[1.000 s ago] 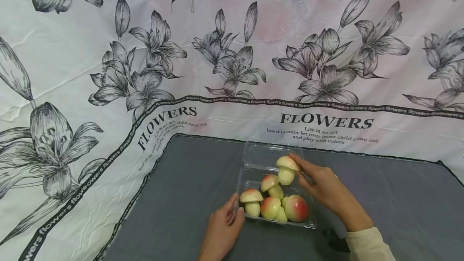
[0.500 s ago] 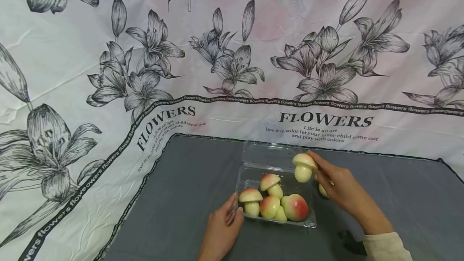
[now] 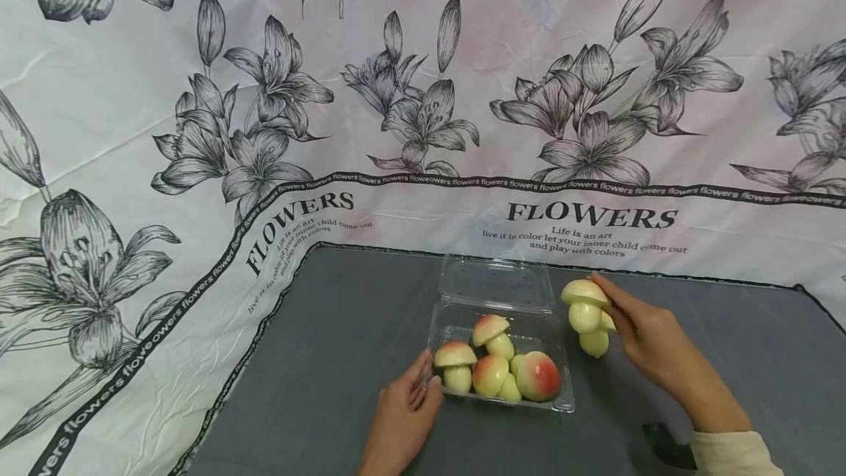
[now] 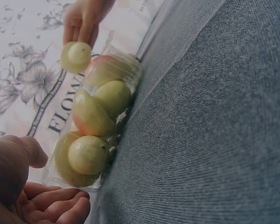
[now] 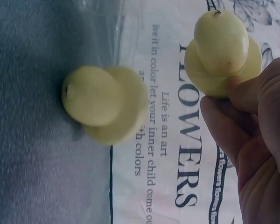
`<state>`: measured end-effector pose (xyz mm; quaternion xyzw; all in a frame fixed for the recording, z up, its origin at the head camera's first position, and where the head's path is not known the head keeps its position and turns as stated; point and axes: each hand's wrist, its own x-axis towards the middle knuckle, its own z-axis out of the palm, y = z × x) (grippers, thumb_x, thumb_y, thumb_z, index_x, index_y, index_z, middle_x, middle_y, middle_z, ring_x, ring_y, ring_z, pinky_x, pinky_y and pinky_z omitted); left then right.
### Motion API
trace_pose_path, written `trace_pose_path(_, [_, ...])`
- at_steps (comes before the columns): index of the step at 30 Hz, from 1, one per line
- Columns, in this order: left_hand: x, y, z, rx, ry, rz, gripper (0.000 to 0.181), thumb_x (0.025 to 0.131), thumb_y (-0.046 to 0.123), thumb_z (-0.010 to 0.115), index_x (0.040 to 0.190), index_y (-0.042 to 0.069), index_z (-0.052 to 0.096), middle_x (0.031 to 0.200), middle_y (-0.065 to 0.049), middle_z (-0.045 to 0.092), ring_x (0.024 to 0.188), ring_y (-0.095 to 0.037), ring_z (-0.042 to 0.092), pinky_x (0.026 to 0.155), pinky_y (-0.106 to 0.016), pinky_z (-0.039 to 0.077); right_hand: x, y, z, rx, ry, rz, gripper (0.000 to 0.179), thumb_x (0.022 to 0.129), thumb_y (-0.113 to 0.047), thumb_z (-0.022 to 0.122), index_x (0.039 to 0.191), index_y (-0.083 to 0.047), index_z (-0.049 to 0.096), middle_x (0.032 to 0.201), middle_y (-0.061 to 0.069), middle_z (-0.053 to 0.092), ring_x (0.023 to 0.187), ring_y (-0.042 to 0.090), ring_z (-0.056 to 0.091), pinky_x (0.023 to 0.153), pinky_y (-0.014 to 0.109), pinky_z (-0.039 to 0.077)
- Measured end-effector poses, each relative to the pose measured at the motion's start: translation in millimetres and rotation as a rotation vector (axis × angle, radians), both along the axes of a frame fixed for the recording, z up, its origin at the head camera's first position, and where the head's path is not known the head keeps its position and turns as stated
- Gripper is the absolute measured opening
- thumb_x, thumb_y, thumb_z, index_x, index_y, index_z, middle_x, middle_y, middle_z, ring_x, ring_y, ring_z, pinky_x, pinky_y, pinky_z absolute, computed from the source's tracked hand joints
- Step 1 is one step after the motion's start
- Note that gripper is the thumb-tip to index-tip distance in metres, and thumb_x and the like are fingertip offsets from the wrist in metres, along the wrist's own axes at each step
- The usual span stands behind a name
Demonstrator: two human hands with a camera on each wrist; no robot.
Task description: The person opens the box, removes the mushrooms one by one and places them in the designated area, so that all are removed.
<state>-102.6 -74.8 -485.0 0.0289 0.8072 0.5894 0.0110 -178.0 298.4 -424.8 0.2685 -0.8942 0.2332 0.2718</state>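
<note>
My right hand (image 3: pixel 654 340) pinches a toy mushroom (image 3: pixel 584 305) by the edge of its pale cap, stem downward. The right wrist view shows thumb and fingers on the cap rim of this mushroom (image 5: pixel 221 44). Below it, a second mushroom (image 3: pixel 594 344) stands on the table right of the clear plastic box (image 3: pixel 566 388), partly hidden in the head view. My left hand (image 3: pixel 405 410) holds the box's near left corner, thumb in front and fingers at the side. Inside lie several mushrooms (image 3: pixel 456 366) with red-tinged caps and pale green stems.
The box's hinged lid (image 3: pixel 496 281) lies open toward the back. A grey cloth (image 3: pixel 330 358) covers the table. Behind it hangs a white curtain (image 3: pixel 429 211) with flower prints. A small dark object (image 3: pixel 664 443) is near the right sleeve.
My right hand has carried the mushroom from above the box to the right, over the mushroom standing on the table. The left hand stays at the box corner.
</note>
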Motion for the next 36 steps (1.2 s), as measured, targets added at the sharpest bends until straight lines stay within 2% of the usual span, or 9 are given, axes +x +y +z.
trace_pose_path(3, [-0.6,0.1,-0.2,-0.005,-0.006,0.001,0.06,0.108,0.035,0.063,0.155,-0.001,0.05,0.147,-0.024,0.06,0.134,-0.034,0.06,0.102,-0.032,0.058,0.9,6,-0.2,0.001,0.009,-0.026,0.079,0.089,0.017,0.072,0.159,-0.012,0.051,0.121,0.022,0.075,0.062,0.005,0.046,0.054,0.02,0.035])
trace_pose_path(5, [-1.4,0.2,-0.7,-0.009,-0.012,0.004,0.06,0.108,0.036,0.062,0.155,0.0,0.05,0.147,-0.023,0.06,0.134,-0.033,0.061,0.102,-0.031,0.058,1.3,10,-0.8,0.006,0.025,-0.052,0.078,0.089,0.016,0.073,0.158,-0.013,0.052,0.121,0.022,0.075,0.067,0.009,0.054,0.055,0.02,0.037])
trace_pose_path(7, [-1.6,0.3,-0.8,-0.012,-0.014,0.004,0.06,0.108,0.036,0.061,0.155,0.0,0.05,0.147,-0.024,0.06,0.134,-0.033,0.061,0.102,-0.032,0.058,2.1,14,-2.0,0.008,0.026,-0.061,0.077,0.089,0.017,0.073,0.158,-0.012,0.053,0.123,0.023,0.074,0.068,0.011,0.056,0.054,0.02,0.037])
trace_pose_path(13, [-0.3,0.4,-0.3,-0.001,-0.007,-0.002,0.06,0.108,0.033,0.062,0.155,-0.002,0.05,0.147,-0.026,0.059,0.134,-0.036,0.061,0.102,-0.033,0.058,5.3,28,-5.3,0.001,-0.023,-0.082,0.075,0.094,0.015,0.068,0.16,-0.015,0.049,0.128,0.028,0.071,0.061,0.004,0.048,0.049,0.024,0.036])
trace_pose_path(18, [0.7,0.8,1.6,0.003,-0.003,-0.004,0.06,0.108,0.033,0.063,0.155,-0.001,0.05,0.147,-0.026,0.059,0.134,-0.036,0.061,0.101,-0.034,0.059,6.8,40,-7.5,0.011,-0.051,-0.108,0.074,0.096,0.014,0.066,0.162,-0.016,0.047,0.129,0.03,0.069,0.06,0.004,0.047,0.049,0.024,0.035])
trace_pose_path(21, [0.5,1.1,1.7,0.0,-0.001,-0.001,0.06,0.108,0.033,0.063,0.155,-0.001,0.051,0.147,-0.026,0.059,0.133,-0.036,0.061,0.101,-0.034,0.059,6.9,46,-8.5,0.016,-0.05,-0.117,0.074,0.096,0.014,0.066,0.162,-0.016,0.047,0.127,0.031,0.07,0.061,0.003,0.047,0.049,0.024,0.035])
trace_pose_path(29, [-0.3,1.0,1.4,0.004,0.003,-0.001,0.059,0.108,0.032,0.063,0.154,-0.002,0.051,0.148,-0.027,0.058,0.132,-0.037,0.061,0.101,-0.035,0.059,9.5,58,-8.5,0.016,-0.051,-0.12,0.073,0.097,0.015,0.064,0.162,-0.015,0.047,0.123,0.031,0.071,0.052,-0.001,0.032,0.047,0.023,0.03])
trace_pose_path(36, [0.3,1.1,2.3,0.012,0.008,0.003,0.058,0.108,0.031,0.063,0.154,-0.001,0.051,0.147,-0.026,0.059,0.134,-0.036,0.06,0.102,-0.035,0.058,9.5,68,-7.8,0.037,-0.068,-0.131,0.074,0.098,0.015,0.062,0.163,-0.016,0.045,0.126,0.034,0.068,0.046,-0.002,0.025,0.044,0.022,0.027])
